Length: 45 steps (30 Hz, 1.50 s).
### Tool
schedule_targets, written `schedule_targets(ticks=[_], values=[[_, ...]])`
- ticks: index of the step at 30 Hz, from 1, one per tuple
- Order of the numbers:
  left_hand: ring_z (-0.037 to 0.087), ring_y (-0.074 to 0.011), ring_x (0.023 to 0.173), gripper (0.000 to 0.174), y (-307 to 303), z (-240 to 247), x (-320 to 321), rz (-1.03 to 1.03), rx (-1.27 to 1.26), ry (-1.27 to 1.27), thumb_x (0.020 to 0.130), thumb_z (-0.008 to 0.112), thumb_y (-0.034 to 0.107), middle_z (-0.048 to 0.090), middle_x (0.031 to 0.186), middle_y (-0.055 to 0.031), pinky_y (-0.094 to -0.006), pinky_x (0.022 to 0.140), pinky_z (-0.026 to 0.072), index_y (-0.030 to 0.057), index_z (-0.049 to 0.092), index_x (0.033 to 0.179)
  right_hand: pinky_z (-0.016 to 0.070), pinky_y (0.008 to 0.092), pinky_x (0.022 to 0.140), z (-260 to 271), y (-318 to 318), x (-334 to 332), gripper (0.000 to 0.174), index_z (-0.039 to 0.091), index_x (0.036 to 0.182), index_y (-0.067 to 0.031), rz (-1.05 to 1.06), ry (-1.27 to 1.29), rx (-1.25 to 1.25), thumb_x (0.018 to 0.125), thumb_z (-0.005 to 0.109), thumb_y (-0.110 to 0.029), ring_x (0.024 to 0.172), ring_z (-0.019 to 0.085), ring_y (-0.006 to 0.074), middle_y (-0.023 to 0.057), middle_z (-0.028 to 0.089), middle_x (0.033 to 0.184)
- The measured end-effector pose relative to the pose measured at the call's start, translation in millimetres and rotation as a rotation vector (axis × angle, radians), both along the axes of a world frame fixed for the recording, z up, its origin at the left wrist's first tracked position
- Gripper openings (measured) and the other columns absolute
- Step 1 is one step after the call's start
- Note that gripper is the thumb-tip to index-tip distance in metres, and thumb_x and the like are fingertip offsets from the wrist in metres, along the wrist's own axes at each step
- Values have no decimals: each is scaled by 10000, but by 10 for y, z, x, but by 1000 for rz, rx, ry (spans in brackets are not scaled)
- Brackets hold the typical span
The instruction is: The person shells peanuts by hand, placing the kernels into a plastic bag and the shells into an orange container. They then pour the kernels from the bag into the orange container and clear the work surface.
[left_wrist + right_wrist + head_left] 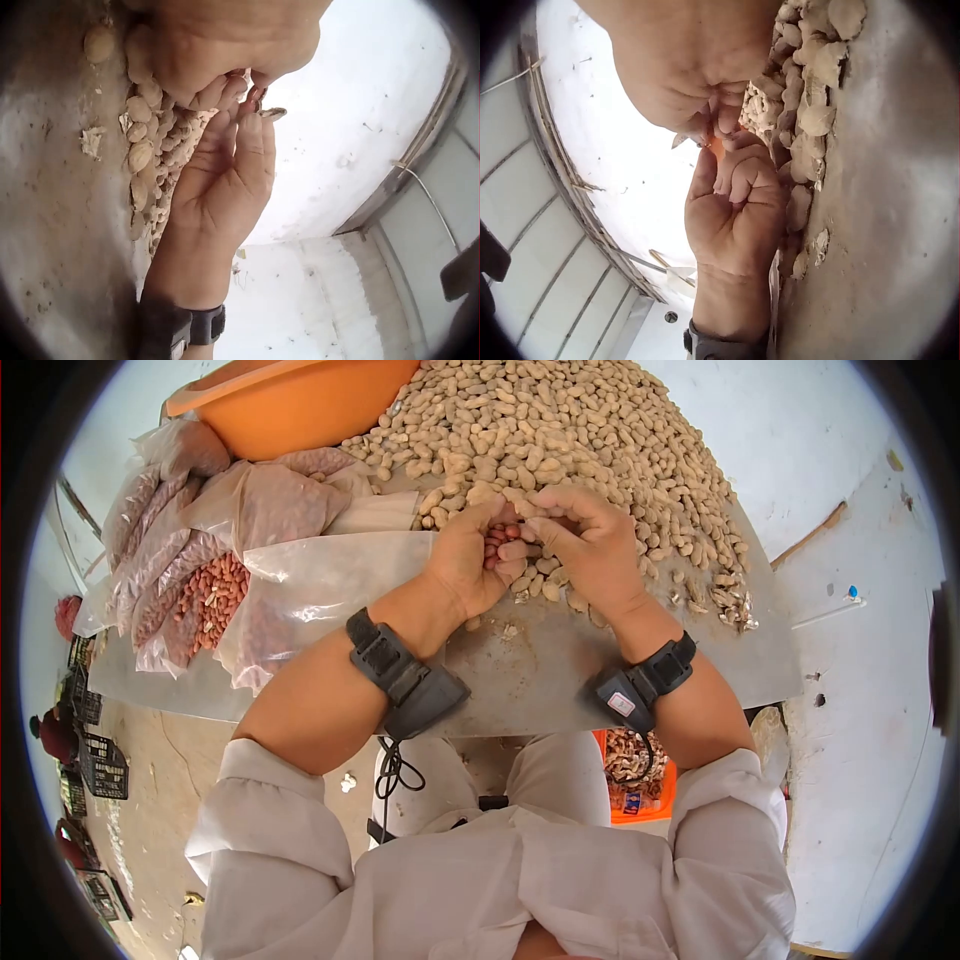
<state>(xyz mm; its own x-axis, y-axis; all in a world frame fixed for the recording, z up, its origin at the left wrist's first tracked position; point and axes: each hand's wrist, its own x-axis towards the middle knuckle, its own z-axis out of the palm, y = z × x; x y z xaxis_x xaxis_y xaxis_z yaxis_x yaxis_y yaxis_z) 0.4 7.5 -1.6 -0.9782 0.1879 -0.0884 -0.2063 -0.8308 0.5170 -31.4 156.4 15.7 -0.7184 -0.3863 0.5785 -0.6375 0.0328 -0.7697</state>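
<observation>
My left hand [468,560] is cupped at the near edge of a heap of unshelled peanuts [580,435], its curled fingers holding several red peanut kernels [504,534]. Fingertips to fingertips with it, my right hand [603,550] pinches a peanut between thumb and fingers. A broken piece of peanut shell [274,113] sticks out past the right fingertips in the left wrist view. In the right wrist view, the left hand [739,206] faces palm up below the right hand [697,60], whose fingers partly hide the peanut.
Left on the metal table [520,680] lie plastic bags [330,575], one with loose red kernels [213,600]. An orange basin [290,405] stands behind them. Shell scraps [733,605] lie at the heap's right edge. Below the table, an orange crate [640,818] holds shells.
</observation>
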Motion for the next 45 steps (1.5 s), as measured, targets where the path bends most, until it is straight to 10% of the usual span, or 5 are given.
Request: schedule_targets(ticks=[10, 24, 36, 45], values=[[396, -76, 531, 271, -88, 0, -25, -25, 12, 45, 923, 452, 220, 526, 739, -63, -162, 409, 297, -26, 562, 946, 475, 192, 632, 211, 156, 27, 152, 642, 925, -19, -155, -15, -85, 781, 669, -58, 719, 581, 69, 24, 644, 783], [432, -126, 598, 323, -329, -58, -178, 20, 117, 146, 951, 367, 199, 497, 756, -73, -200, 437, 294, -69, 538, 1012, 487, 278, 719, 129, 2355, -168, 231, 655, 937, -18, -875, 80, 675, 751, 662, -155, 775, 624, 173, 117, 657, 855], [538, -182, 657, 395, -312, 8, -150, 100, 156, 58, 965, 336, 276, 529, 777, -111, -237, 489, 428, -54, 551, 996, 467, 352, 721, 324, 1164, 52, 220, 631, 929, -41, -321, 217, 856, 729, 634, -131, 821, 585, 274, 127, 599, 899], [399, -112, 559, 318, -304, -8, -147, 89, 120, 112, 955, 392, 244, 518, 768, -77, -206, 420, 294, -20, 511, 1086, 470, 349, 712, 376, 468, -153, 216, 608, 940, -68, -201, 486, 858, 737, 566, -8, 796, 573, 270, 104, 564, 891]])
